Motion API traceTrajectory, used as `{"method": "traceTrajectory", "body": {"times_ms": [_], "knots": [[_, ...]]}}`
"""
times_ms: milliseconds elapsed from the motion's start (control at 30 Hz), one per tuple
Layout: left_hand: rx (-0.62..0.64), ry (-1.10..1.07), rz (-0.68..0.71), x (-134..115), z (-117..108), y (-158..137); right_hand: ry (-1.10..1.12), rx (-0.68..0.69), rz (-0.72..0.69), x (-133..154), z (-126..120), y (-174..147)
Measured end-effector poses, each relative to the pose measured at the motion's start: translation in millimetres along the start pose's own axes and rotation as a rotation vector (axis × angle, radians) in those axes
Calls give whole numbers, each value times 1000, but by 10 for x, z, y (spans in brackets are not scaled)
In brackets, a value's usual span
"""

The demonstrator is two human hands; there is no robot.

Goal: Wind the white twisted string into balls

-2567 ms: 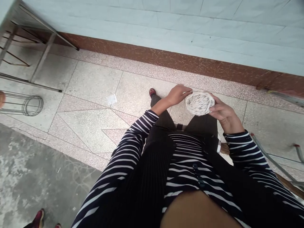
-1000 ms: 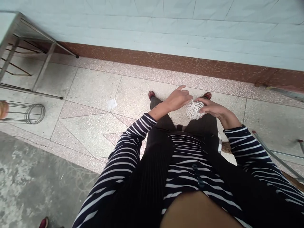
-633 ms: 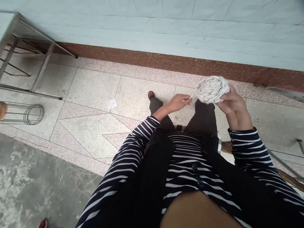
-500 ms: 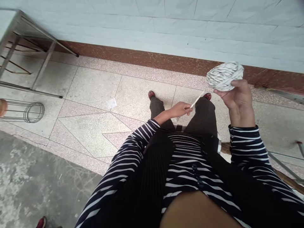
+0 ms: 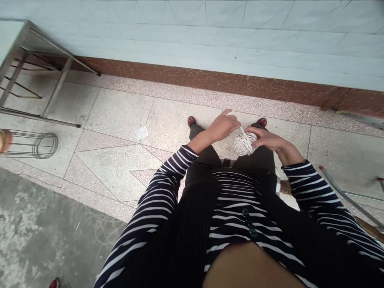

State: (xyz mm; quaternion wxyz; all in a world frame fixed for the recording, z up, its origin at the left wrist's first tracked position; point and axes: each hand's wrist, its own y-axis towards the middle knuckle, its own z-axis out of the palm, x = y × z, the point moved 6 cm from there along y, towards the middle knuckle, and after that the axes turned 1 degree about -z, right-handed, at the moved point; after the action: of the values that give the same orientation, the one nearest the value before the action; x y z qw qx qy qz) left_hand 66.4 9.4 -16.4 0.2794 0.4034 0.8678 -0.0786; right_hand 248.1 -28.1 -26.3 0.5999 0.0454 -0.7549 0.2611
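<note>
A ball of whitish twine (image 5: 244,144) sits above my lap, gripped from the right by my right hand (image 5: 267,140), whose thumb and fingers wrap its side. My left hand (image 5: 223,126) is just to the left of the ball, with its index finger stretched out and the other fingers closed. Between those closed fingers runs a strand of twine (image 5: 241,130) that leads to the top of the ball. The strand is short, and the two hands are close together.
A metal-legged table (image 5: 57,84) stands at the left by the tiled wall (image 5: 186,44). Near it lies a wire cage-like frame (image 5: 45,145). A white paper scrap (image 5: 142,133) is on the floor. Metal tubing (image 5: 345,194) and a broom-like bundle (image 5: 286,188) are at the right.
My right hand has brought the twine ball down and left, close to my left hand. My left hand has risen slightly and its index finger now points out.
</note>
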Motion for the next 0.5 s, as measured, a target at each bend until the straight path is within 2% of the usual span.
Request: {"method": "traceTrajectory", "body": {"times_ms": [100, 167, 267, 367, 433, 500], "knots": [[-51, -147, -85, 137, 48, 31, 107, 84, 59, 6, 4, -65], [-69, -274, -153, 220, 145, 80, 192, 23, 54, 74, -49, -90], [-63, -423, -288, 295, 340, 105, 310, -190, -45, 272, -248, -97], [32, -494, -373, 228, 499, 4, 311, -375, -191, 476, -512, -61], [113, -523, -383, 119, 532, -103, 180, -530, -266, 543, -689, -24], [161, -535, -358, 8, 481, -180, -81, -698, -284, 536, -786, 11]]}}
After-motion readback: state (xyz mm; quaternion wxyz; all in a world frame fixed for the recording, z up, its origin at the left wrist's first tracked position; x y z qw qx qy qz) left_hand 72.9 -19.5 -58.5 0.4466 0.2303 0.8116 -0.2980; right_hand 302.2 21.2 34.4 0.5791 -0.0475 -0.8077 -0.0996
